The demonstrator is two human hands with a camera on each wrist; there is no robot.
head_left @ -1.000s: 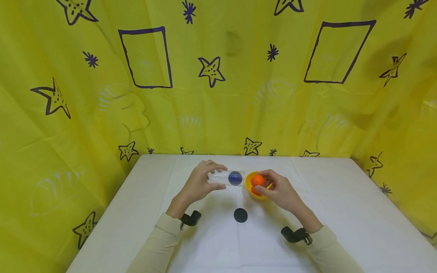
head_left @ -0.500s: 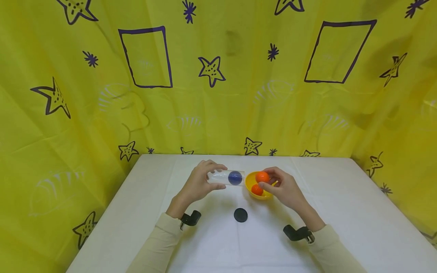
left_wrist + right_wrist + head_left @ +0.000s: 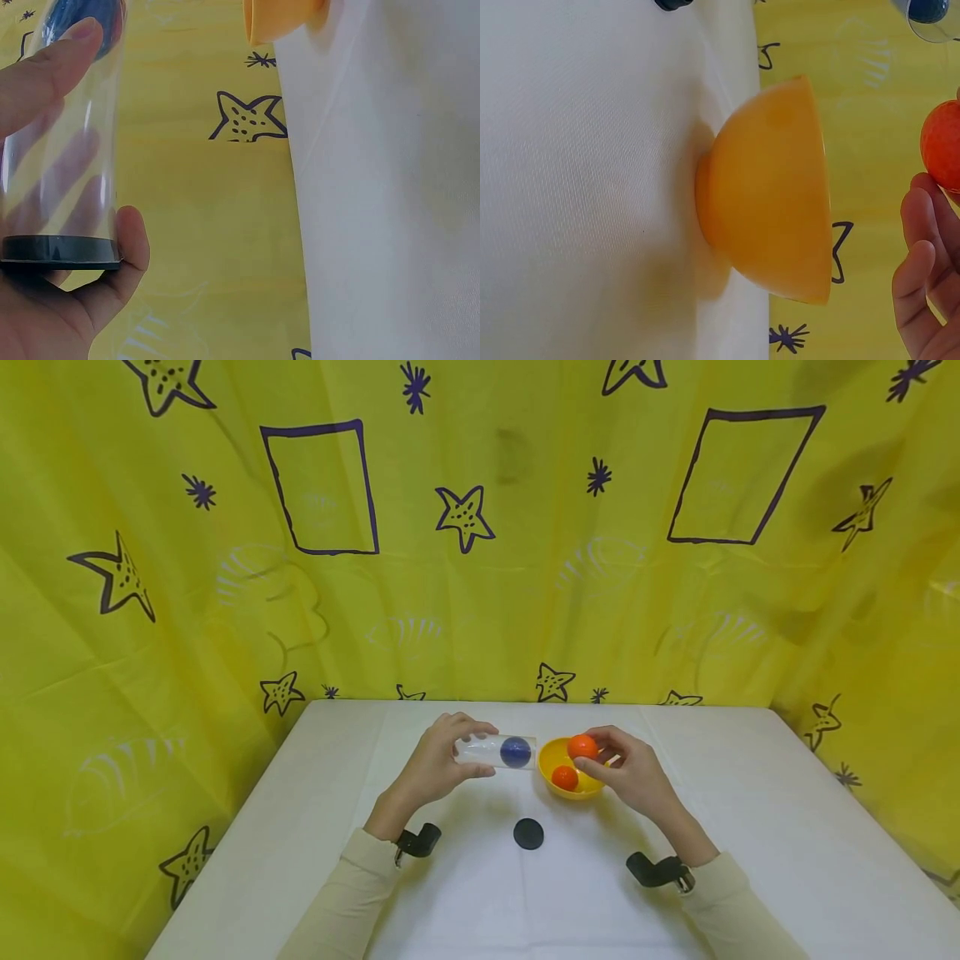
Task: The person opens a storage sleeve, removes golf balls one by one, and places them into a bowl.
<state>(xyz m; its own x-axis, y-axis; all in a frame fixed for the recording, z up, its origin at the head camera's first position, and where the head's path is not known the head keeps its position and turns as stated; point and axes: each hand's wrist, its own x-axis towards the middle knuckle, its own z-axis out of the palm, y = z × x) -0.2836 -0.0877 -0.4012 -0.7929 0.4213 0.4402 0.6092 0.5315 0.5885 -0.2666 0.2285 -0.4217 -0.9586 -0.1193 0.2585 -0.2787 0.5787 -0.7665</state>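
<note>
Lying sideways above the table, a clear tube is gripped by my left hand near its left end. Inside the tube, toward its right end, is a dark blue ball. A black base closes the tube's end by the palm in the left wrist view. My right hand pinches an orange ball over the yellow bowl. A second orange ball rests in the bowl. The held ball is apart from the tube's rim in the right wrist view.
A flat black disc lies on the white table, in front of the tube and bowl. Behind and beside the table hangs a yellow patterned curtain.
My right hand has moved right and slightly up with the orange ball, away from the tube's end. The left hand, tube and blue ball have hardly moved.
</note>
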